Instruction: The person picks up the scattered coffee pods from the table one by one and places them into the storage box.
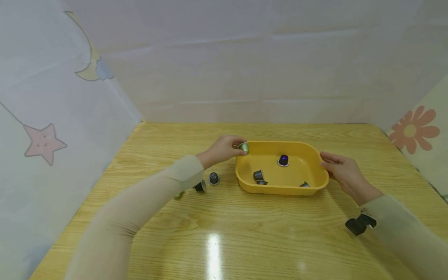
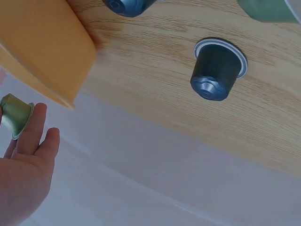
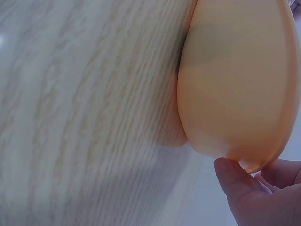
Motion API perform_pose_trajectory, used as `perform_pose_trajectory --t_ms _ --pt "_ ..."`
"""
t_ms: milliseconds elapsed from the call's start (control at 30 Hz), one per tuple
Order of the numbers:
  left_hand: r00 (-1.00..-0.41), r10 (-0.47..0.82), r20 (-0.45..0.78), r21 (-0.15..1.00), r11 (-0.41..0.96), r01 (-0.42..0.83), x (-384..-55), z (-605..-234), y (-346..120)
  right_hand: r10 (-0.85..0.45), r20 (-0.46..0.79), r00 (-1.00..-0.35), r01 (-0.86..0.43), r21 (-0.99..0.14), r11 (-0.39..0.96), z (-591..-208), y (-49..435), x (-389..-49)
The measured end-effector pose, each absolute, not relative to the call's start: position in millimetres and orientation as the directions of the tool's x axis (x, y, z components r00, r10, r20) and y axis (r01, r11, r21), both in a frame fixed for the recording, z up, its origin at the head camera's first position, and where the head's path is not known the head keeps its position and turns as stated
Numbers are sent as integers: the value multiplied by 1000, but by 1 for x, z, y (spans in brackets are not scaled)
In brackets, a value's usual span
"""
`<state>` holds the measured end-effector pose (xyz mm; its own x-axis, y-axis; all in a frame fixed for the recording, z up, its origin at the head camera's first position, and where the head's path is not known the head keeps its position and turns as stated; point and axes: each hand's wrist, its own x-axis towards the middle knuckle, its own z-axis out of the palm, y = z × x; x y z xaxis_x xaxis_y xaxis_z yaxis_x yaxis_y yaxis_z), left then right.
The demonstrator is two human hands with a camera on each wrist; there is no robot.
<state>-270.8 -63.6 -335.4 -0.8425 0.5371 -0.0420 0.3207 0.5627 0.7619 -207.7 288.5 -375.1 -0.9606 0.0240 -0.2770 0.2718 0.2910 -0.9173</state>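
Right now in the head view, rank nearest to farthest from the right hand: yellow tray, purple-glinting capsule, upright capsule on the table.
1. Yellow tray: touching the right hand
2. Purple-glinting capsule: inside the tray
3. Upright capsule: left of the tray

"Can you read any label, brand or number on the yellow, rounded rectangular plastic tray (image 1: 280, 190)?"
"No, none."
"On the small dark, cup-shaped capsule (image 1: 214, 178) with a pale rim, left of the tray?"
"None legible."

The wood-grain table (image 1: 252, 229) stands before pale wall sheeting (image 1: 224, 74). Printed thereon, seen from here: moon (image 1: 93, 58), cloud (image 1: 104, 70), star (image 1: 44, 144) left; flower (image 1: 410, 130) right.
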Motion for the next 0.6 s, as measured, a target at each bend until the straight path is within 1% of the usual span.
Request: perform_pose_trajectory --t_ms 333,600 --pt "-816 578 5 754 534 383 -271 -338 -48 23 -271 -962 265 -917 298 -374 290 -208" --pt "-795 606 5 737 535 413 -274 -344 -41 22 -273 -962 268 -921 282 -377 292 -209"
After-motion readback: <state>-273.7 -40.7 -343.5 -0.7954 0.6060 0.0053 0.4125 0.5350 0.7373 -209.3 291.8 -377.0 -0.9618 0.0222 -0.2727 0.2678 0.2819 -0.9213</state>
